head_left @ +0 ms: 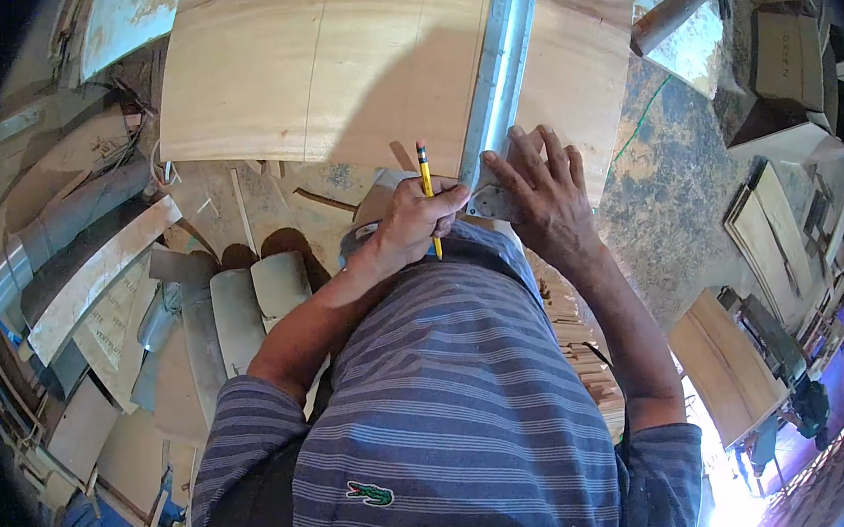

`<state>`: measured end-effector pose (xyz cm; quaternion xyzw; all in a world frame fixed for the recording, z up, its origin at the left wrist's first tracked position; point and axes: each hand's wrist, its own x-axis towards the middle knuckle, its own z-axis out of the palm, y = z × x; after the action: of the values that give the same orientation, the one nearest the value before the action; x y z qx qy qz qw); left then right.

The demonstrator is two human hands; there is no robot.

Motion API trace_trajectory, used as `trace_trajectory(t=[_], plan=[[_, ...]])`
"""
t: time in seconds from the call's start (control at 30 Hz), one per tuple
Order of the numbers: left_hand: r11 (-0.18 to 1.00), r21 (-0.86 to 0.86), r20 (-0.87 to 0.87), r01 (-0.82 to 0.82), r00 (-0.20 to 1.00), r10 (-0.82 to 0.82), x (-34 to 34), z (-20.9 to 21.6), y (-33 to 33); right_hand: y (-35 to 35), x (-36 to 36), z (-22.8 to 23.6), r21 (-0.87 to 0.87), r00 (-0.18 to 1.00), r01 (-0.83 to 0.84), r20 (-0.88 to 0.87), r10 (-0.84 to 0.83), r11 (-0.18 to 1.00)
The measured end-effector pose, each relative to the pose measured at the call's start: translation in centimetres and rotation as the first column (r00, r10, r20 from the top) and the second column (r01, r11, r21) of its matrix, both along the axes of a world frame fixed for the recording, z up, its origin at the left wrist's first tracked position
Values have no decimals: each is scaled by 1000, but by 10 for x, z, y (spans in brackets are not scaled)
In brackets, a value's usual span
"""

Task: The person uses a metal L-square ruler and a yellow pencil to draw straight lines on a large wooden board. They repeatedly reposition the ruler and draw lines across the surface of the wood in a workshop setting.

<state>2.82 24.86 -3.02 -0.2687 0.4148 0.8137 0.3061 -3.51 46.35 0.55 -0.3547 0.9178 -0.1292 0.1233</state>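
A wide, pale wooden board (pixel 245 78) lies in front of me, with thin lines drawn across it. Across its right part rests a long metal square (pixel 497 66), its near end by the board's front edge. My left hand (pixel 416 222) is closed round a yellow pencil (pixel 426 178), which stands nearly upright in the fist with its tip toward me. The left thumb reaches to the near end of the square. My right hand (pixel 551 192) bears on that same end, thumb against the metal and fingers bent over onto the board; its palm side is hidden.
A hammer (pixel 671 16) lies beyond the board at the right. Curved wooden pieces (pixel 236 320) and scrap boards (pixel 107 281) crowd the floor at left. More planks (pixel 771 233), a cardboard box (pixel 788 61) and a wooden panel (pixel 727 367) are at right. A green cord (pixel 641 129) runs beside the board.
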Motion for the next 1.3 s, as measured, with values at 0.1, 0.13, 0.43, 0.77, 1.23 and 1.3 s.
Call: trace_trajectory(t=[0.1, 0.13, 0.43, 0.77, 1.23, 1.3], plan=[[1000, 0, 19, -8, 1000, 8, -1, 4, -1, -1, -1, 2, -15, 1000, 6, 25, -5, 1000], [1000, 5, 26, -12, 1000, 12, -1, 6, -2, -2, -1, 3, -7, 1000, 5, 20, -5, 1000], [999, 27, -11, -29, 1000, 29, -2, 7, -2, -3, -1, 4, 8, 1000, 11, 16, -12, 1000], [1000, 23, 17, -21, 1000, 21, 4, -1, -2, -4, -2, 5, 4, 1000, 3, 16, -3, 1000], [1000, 9, -8, -12, 1000, 12, 3, -3, 0, -2, -2, 3, -9, 1000, 9, -11, -9, 1000], [999, 33, -12, -40, 999, 40, 5, -8, 0, -2, -2, 3, -11, 1000, 9, -12, -9, 1000]])
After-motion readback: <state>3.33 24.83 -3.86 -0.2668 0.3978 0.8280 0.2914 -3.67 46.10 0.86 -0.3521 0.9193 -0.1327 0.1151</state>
